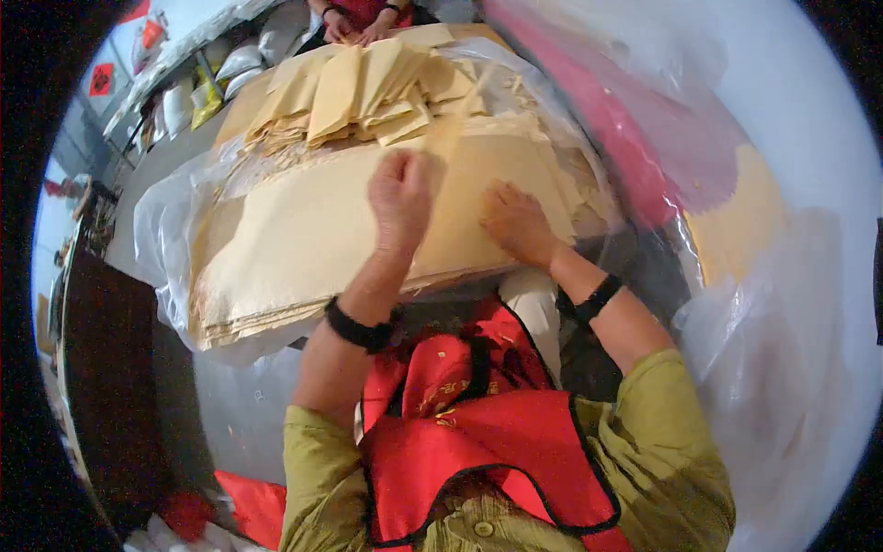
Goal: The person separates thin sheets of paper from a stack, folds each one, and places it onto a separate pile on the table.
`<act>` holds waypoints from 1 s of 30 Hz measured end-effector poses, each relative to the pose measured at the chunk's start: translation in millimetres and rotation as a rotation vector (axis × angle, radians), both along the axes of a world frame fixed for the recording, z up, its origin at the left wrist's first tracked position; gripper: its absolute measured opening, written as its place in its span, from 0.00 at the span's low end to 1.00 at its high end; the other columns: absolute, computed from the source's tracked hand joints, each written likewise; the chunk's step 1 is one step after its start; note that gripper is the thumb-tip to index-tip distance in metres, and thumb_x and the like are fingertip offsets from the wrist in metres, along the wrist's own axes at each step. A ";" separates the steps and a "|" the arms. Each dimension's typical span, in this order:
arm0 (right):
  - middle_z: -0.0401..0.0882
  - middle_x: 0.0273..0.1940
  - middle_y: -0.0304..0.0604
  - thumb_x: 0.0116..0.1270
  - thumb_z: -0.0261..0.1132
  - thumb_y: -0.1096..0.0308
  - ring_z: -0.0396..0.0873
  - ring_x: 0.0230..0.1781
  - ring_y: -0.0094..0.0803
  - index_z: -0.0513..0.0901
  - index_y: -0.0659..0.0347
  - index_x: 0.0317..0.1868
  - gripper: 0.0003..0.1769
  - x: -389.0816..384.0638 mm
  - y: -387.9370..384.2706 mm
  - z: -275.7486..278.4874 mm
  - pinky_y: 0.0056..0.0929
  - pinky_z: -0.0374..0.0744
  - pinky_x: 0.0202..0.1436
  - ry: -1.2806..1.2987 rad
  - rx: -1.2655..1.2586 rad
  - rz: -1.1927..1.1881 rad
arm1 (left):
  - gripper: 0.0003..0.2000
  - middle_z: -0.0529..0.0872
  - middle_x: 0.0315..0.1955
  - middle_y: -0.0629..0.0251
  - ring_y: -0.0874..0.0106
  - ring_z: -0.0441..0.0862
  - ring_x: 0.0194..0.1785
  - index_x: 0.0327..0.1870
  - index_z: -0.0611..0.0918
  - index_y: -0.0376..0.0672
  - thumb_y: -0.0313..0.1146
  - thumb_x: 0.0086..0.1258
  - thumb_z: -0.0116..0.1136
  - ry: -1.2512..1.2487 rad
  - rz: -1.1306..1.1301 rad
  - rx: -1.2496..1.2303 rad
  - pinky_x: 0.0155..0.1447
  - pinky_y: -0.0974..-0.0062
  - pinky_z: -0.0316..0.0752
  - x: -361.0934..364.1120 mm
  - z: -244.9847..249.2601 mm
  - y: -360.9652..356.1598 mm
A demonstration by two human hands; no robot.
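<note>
A broad stack of thin pale-yellow sheets [294, 235] lies on clear plastic in front of me. My left hand [402, 198] is closed in a fist above the middle of the stack. A motion-blurred strip of yellow sheet [452, 133] rises beside this fist and seems to be gripped in it; the fingertips are hidden. To its right, my right hand [520, 221] rests palm down on the stack, fingers slightly bent and a little blurred. Beyond both hands, folded yellow pieces [368, 87] are heaped in a loose pile.
Across the table, another person's hands [354, 29] are at the far edge of the pile. Clear plastic [170, 216] hangs over the left side. Plastic-covered red and yellow material [635, 138] stands close on the right. White bags [241, 63] sit at the back left.
</note>
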State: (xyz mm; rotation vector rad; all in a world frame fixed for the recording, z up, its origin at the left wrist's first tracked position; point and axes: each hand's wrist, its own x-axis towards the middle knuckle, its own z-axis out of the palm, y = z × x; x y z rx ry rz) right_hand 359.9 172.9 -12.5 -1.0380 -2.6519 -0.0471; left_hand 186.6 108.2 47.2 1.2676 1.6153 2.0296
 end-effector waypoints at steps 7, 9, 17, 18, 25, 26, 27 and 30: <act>0.68 0.52 0.53 0.57 0.56 0.61 0.67 0.53 0.44 0.71 0.64 0.47 0.20 -1.8 4.4 1.7 0.41 0.68 0.52 -0.029 0.042 0.055 | 0.05 0.76 0.27 0.64 0.73 0.76 0.33 0.32 0.73 0.37 0.29 0.61 0.48 -0.749 0.095 0.128 0.34 0.73 0.77 -133.7 -10.3 -119.4; 0.68 0.52 0.54 0.57 0.57 0.61 0.69 0.52 0.44 0.71 0.65 0.48 0.20 -15.4 3.7 15.8 0.39 0.70 0.52 -0.095 -0.100 0.049 | 0.05 0.76 0.26 0.62 0.72 0.77 0.29 0.31 0.72 0.36 0.28 0.61 0.48 -0.902 0.128 -0.004 0.28 0.77 0.76 -161.0 -50.2 -145.1; 0.77 0.22 0.48 0.54 0.63 0.58 0.77 0.18 0.36 0.74 0.68 0.39 0.21 -137.7 -20.4 23.9 0.35 0.76 0.23 0.442 -0.805 -0.023 | 0.07 0.75 0.18 0.63 0.75 0.74 0.17 0.29 0.71 0.36 0.30 0.62 0.51 -0.820 0.152 -0.234 0.18 0.80 0.71 -150.1 -57.3 -182.4; 0.77 0.22 0.47 0.53 0.64 0.59 0.77 0.17 0.34 0.74 0.68 0.38 0.20 -146.8 -27.1 32.1 0.34 0.75 0.19 0.415 -0.834 -0.099 | 0.07 0.75 0.18 0.64 0.75 0.74 0.18 0.29 0.71 0.36 0.31 0.62 0.52 -0.797 0.157 -0.258 0.18 0.80 0.70 -150.5 -58.8 -186.1; 0.77 0.23 0.48 0.50 0.65 0.63 0.76 0.16 0.31 0.77 0.68 0.32 0.16 -186.4 1.0 -23.1 0.30 0.74 0.14 0.391 -1.128 -0.065 | 0.08 0.79 0.23 0.62 0.73 0.78 0.23 0.32 0.77 0.35 0.32 0.64 0.51 -0.440 -0.157 -0.252 0.24 0.78 0.74 -90.9 -71.9 -188.0; 0.78 0.25 0.46 0.52 0.63 0.64 0.76 0.17 0.31 0.76 0.67 0.35 0.14 -193.0 12.1 -29.6 0.29 0.75 0.17 0.351 -1.113 -0.053 | 0.08 0.80 0.23 0.60 0.70 0.78 0.23 0.35 0.77 0.34 0.31 0.63 0.52 -0.445 -0.232 -0.252 0.25 0.75 0.74 -75.5 -65.0 -181.1; 0.78 0.27 0.44 0.54 0.61 0.66 0.77 0.19 0.31 0.75 0.66 0.37 0.13 -199.8 23.0 -35.6 0.28 0.77 0.19 0.312 -1.098 -0.040 | 0.09 0.81 0.25 0.58 0.67 0.79 0.25 0.36 0.77 0.33 0.30 0.62 0.52 -0.090 -0.191 -0.188 0.28 0.72 0.74 -67.4 -66.3 -172.0; 0.78 0.28 0.42 0.56 0.59 0.65 0.77 0.21 0.29 0.75 0.62 0.38 0.12 -201.9 -27.6 53.0 0.27 0.77 0.21 0.449 -1.333 -0.056 | 0.10 0.81 0.29 0.54 0.63 0.79 0.31 0.38 0.76 0.32 0.30 0.60 0.53 0.377 -0.128 0.004 0.35 0.67 0.73 -48.7 -67.6 -134.7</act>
